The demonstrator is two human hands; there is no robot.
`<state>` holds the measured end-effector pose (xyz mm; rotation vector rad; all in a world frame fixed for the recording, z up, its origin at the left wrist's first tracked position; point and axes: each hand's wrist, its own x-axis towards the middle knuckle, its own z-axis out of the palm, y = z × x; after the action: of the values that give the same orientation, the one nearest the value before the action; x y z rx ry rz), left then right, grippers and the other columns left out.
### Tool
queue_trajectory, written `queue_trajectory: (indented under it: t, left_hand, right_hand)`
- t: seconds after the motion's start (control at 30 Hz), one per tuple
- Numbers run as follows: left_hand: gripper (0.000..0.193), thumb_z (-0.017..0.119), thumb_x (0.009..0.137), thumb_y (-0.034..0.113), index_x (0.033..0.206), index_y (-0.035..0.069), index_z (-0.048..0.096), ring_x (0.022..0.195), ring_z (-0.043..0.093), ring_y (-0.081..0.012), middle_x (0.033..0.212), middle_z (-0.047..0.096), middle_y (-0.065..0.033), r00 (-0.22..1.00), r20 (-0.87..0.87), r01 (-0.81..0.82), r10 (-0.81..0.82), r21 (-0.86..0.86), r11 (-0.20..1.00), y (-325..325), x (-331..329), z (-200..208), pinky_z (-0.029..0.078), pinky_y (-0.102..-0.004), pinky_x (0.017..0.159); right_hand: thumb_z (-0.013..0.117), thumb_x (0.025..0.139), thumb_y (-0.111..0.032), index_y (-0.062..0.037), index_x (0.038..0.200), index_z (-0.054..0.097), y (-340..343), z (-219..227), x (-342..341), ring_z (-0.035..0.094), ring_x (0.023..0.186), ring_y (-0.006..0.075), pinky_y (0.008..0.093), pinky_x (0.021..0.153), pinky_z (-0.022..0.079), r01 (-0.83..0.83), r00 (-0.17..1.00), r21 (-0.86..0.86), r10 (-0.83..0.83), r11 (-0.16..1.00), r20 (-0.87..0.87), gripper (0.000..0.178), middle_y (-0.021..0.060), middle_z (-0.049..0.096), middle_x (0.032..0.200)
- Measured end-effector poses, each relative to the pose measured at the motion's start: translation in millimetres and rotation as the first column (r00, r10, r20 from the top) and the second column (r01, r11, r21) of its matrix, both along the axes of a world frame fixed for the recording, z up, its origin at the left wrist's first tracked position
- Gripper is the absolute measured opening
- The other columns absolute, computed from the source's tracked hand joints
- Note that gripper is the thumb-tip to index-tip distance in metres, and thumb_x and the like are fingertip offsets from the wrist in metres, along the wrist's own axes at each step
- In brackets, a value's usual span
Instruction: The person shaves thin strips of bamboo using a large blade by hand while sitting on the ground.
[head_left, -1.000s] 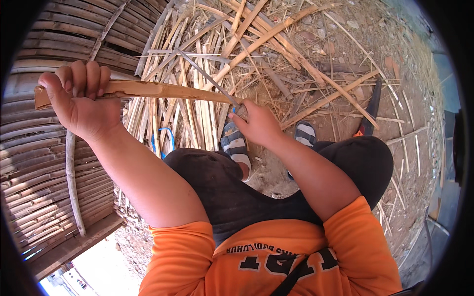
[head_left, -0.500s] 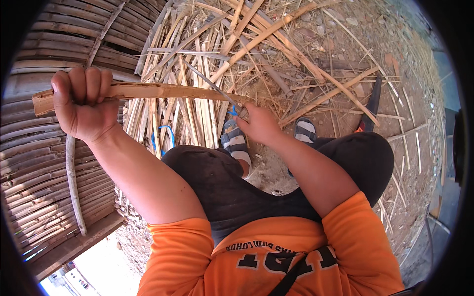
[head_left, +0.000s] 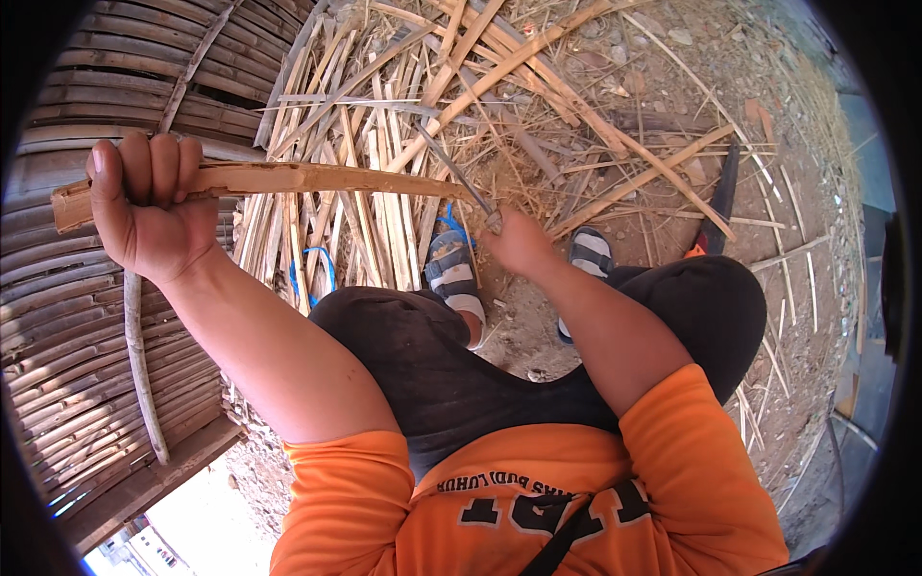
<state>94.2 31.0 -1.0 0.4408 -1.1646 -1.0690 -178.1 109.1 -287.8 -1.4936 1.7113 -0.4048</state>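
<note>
My left hand (head_left: 158, 206) is closed in a fist around the thick end of a split bamboo strip (head_left: 317, 179). From there the strip runs across in front of me, bending slightly down at its thin right end. My right hand (head_left: 523, 245) is wrapped round the handle of a knife (head_left: 448, 156). The narrow grey blade points up and left, crossing the strip near its right end. Whether the edge touches the strip I cannot tell. My fingers hide most of the handle.
Split bamboo strips (head_left: 379, 235) lie heaped ahead of my sandalled feet (head_left: 451, 269). A slatted bamboo wall (head_left: 86, 317) stands close on the left. A dark-bladed tool with an orange part (head_left: 718, 206) lies right. Blue cord (head_left: 331, 274) lies by the heap.
My right hand and the knife have shifted a little right and down, toward the strip's thin end. My left hand, with the strip, has moved slightly left.
</note>
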Motion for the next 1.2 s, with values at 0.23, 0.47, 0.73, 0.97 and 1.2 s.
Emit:
queue_trajectory:
  t: [0.23,0.47,0.73,0.97,1.2]
  left_hand:
    - [0.044,0.062,0.099,0.025,0.067,0.016,0.033,0.052,0.019,-0.0095,0.058,0.022,0.0051,0.940,0.036,-0.341,0.339,0.043,0.939,0,-15,2,0.020,-0.0278,0.052]
    - [0.064,0.033,0.099,0.072,0.073,0.014,0.037,0.050,0.021,-0.0104,0.059,0.027,0.0025,0.818,0.024,-0.575,0.574,0.019,0.818,1,-32,6,0.020,-0.0267,0.049]
    - [0.076,0.007,0.095,0.080,0.078,0.011,0.036,0.054,0.021,-0.0151,0.062,0.031,-0.0010,0.531,-0.025,-0.828,0.847,0.195,0.525,2,-41,10,0.021,-0.0304,0.051]
    - [0.074,0.009,0.095,0.079,0.076,0.013,0.036,0.054,0.020,-0.0142,0.061,0.028,0.0009,0.463,0.009,-0.856,0.886,0.266,0.444,-10,-63,-10,0.022,-0.0284,0.049]
    - [0.076,0.009,0.093,0.082,0.076,0.013,0.037,0.054,0.019,-0.0146,0.059,0.027,0.0017,0.438,-0.013,-0.838,0.899,0.357,0.413,-10,-53,-9,0.018,-0.0275,0.049]
  right_hand:
    - [0.074,0.088,-0.030,0.0023,0.111,0.060,-4,53,51,0.069,0.074,0.0383,0.0430,0.067,0.052,0.105,0.938,-0.316,0.011,0.943,0.346,0.041,0.0192,0.067,0.077]
    - [0.073,0.089,-0.027,0.0010,0.108,0.058,16,47,65,0.067,0.063,0.0375,0.0440,0.059,0.051,0.076,0.932,-0.424,0.086,0.902,0.351,0.037,0.0190,0.065,0.070]
    - [0.072,0.090,-0.025,0.0008,0.108,0.057,20,61,69,0.067,0.067,0.0407,0.0466,0.060,0.050,0.042,0.901,-0.456,0.163,0.889,0.402,0.035,0.0216,0.065,0.073]
    - [0.070,0.090,-0.023,0.0024,0.110,0.056,9,52,66,0.066,0.074,0.0452,0.0503,0.065,0.051,0.056,0.950,-0.455,0.093,0.889,0.298,0.035,0.0251,0.066,0.078]
    - [0.069,0.089,-0.025,0.0024,0.114,0.052,4,29,47,0.065,0.078,0.0478,0.0542,0.069,0.051,-0.026,0.986,-0.231,0.064,0.973,0.156,0.040,0.0267,0.066,0.080]
